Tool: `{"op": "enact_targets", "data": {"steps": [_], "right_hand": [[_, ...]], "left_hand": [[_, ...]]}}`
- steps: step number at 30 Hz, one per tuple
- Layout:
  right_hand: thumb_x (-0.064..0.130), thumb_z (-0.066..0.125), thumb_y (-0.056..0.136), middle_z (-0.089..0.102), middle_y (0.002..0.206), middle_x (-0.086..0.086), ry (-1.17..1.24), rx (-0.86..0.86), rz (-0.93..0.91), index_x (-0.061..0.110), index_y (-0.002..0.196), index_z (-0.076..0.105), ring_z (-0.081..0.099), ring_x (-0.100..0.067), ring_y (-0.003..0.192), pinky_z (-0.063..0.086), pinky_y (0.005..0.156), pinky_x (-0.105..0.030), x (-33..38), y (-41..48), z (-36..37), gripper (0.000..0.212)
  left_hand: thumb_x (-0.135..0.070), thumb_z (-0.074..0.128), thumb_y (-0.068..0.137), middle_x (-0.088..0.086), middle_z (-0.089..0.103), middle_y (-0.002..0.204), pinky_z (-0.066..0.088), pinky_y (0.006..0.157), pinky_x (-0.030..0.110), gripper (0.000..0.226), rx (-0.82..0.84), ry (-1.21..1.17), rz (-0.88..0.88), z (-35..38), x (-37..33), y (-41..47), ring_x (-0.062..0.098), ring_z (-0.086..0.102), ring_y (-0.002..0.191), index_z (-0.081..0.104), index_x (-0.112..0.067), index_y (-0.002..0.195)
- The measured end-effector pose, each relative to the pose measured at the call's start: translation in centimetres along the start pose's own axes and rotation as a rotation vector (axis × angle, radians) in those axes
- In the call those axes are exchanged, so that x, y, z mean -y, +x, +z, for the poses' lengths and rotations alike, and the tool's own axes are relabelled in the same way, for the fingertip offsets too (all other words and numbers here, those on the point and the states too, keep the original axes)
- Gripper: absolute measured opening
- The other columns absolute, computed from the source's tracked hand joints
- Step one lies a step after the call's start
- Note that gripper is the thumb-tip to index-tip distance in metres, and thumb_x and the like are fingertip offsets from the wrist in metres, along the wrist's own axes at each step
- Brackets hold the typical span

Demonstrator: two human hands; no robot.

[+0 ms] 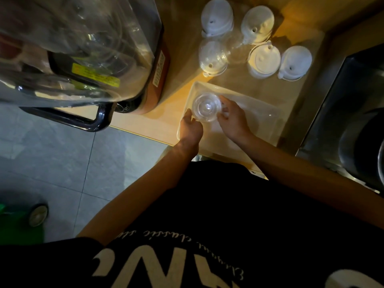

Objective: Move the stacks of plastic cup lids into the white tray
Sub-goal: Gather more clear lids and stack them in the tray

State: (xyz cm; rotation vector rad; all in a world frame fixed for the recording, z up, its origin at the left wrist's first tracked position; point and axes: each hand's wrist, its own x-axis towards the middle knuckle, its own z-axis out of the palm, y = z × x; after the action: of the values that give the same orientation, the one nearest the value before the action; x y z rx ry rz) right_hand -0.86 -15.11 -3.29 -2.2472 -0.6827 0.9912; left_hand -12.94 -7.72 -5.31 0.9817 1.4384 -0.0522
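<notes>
A stack of clear domed lids (206, 108) stands in the near left corner of the white tray (257, 113). My left hand (190, 126) grips the stack's left side and my right hand (232, 117) grips its right side. Beyond the tray on the wooden counter stand several more stacks: white lids at the back left (217, 16), back right (257, 24), middle right (264, 61) and far right (295, 62), and a clear stack (212, 56) on the left.
A large clear plastic bag (79, 48) lies over a dark machine with a black tube frame (99, 119) to the left of the tray. A steel sink unit (353, 121) borders the counter on the right. Grey tiled floor (62, 163) lies below left.
</notes>
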Motion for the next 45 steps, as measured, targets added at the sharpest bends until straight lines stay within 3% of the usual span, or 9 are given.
{"op": "enact_targets", "data": {"steps": [13, 19, 22, 27, 34, 37, 40, 43, 45], "right_hand": [[0.005, 0.055, 0.085, 0.059, 0.133, -0.009, -0.004, 0.045, 0.049, 0.016, 0.140, 0.047, 0.061, -0.026, 0.116, 0.049, 0.101, -0.037, -0.3, 0.5, 0.0, 0.056], [0.003, 0.053, 0.086, 0.057, 0.136, -0.008, 0.090, 0.056, 0.100, 0.013, 0.142, 0.044, 0.062, -0.022, 0.112, 0.049, 0.103, -0.038, -0.5, 0.3, -0.2, 0.058], [0.002, 0.053, 0.087, 0.054, 0.137, -0.009, 0.137, 0.061, 0.120, 0.012, 0.143, 0.042, 0.061, -0.023, 0.113, 0.049, 0.103, -0.038, -0.4, 0.1, -0.3, 0.058], [0.002, 0.055, 0.088, 0.053, 0.136, -0.013, 0.174, 0.052, 0.124, 0.009, 0.142, 0.041, 0.058, -0.025, 0.116, 0.047, 0.103, -0.034, -0.3, -0.6, -0.7, 0.056], [0.004, 0.054, 0.090, 0.056, 0.133, -0.008, 0.185, 0.021, 0.133, 0.013, 0.142, 0.042, 0.057, -0.021, 0.117, 0.045, 0.103, -0.031, -0.8, -1.6, -1.5, 0.054], [0.005, 0.054, 0.090, 0.057, 0.130, -0.008, 0.170, -0.001, 0.117, 0.012, 0.140, 0.043, 0.057, -0.021, 0.115, 0.045, 0.103, -0.033, -0.9, -2.3, -2.1, 0.052], [0.005, 0.055, 0.090, 0.059, 0.127, -0.009, 0.175, -0.034, 0.095, 0.012, 0.139, 0.045, 0.058, -0.022, 0.113, 0.045, 0.101, -0.032, -0.9, -2.9, -2.7, 0.050], [0.007, 0.057, 0.091, 0.060, 0.123, -0.008, 0.187, -0.072, 0.075, 0.012, 0.137, 0.047, 0.059, -0.021, 0.108, 0.046, 0.098, -0.029, -1.1, -3.5, -3.3, 0.048], [0.008, 0.057, 0.091, 0.061, 0.120, -0.006, 0.177, -0.098, 0.074, 0.013, 0.135, 0.049, 0.058, -0.017, 0.105, 0.044, 0.094, -0.025, -1.0, -3.9, -3.8, 0.046]], "left_hand": [[-0.005, 0.045, 0.070, 0.012, 0.065, 0.122, 0.052, 0.087, 0.038, 0.057, 0.008, 0.029, -0.029, -0.3, -1.9, -1.5, 0.033, 0.065, 0.102, 0.052, -0.010, 0.125], [0.000, 0.043, 0.075, 0.000, 0.061, 0.083, 0.038, 0.073, 0.029, 0.039, -0.022, 0.056, -0.004, -0.1, -2.6, -2.6, 0.026, 0.048, 0.073, 0.056, -0.006, 0.111], [0.000, 0.041, 0.074, 0.018, 0.065, 0.103, 0.037, 0.075, 0.030, 0.044, -0.023, 0.045, -0.028, -0.1, -2.7, -2.8, 0.048, 0.049, 0.090, 0.053, -0.003, 0.116], [0.002, 0.039, 0.079, 0.034, 0.043, 0.136, 0.044, 0.091, 0.058, 0.055, -0.014, 0.031, -0.072, -0.1, -3.3, -3.8, 0.053, 0.040, 0.125, 0.035, 0.010, 0.133], [0.002, 0.039, 0.086, 0.037, 0.040, 0.139, 0.046, 0.079, 0.042, 0.052, -0.035, -0.015, -0.061, -0.5, -4.4, -5.0, 0.048, 0.047, 0.124, 0.033, 0.010, 0.138], [-0.013, 0.046, 0.068, 0.032, 0.038, 0.143, 0.042, 0.107, 0.048, 0.076, -0.008, 0.006, -0.079, -0.7, -3.8, -5.2, 0.047, 0.043, 0.131, 0.033, -0.001, 0.142], [-0.008, 0.052, 0.082, 0.020, 0.059, 0.120, 0.044, 0.095, 0.039, 0.037, -0.030, 0.093, -0.022, -0.8, -3.9, -5.9, 0.041, 0.055, 0.111, 0.052, -0.008, 0.118], [-0.007, 0.050, 0.088, 0.006, 0.052, 0.100, 0.037, 0.086, 0.032, 0.017, -0.016, 0.118, 0.019, -0.7, -4.0, -6.3, 0.029, 0.049, 0.095, 0.053, -0.023, 0.092], [-0.009, 0.052, 0.089, 0.009, 0.056, 0.116, 0.038, 0.090, 0.031, 0.032, 0.004, 0.135, 0.052, -0.6, -4.1, -6.6, 0.029, 0.052, 0.106, 0.055, -0.017, 0.120]]}}
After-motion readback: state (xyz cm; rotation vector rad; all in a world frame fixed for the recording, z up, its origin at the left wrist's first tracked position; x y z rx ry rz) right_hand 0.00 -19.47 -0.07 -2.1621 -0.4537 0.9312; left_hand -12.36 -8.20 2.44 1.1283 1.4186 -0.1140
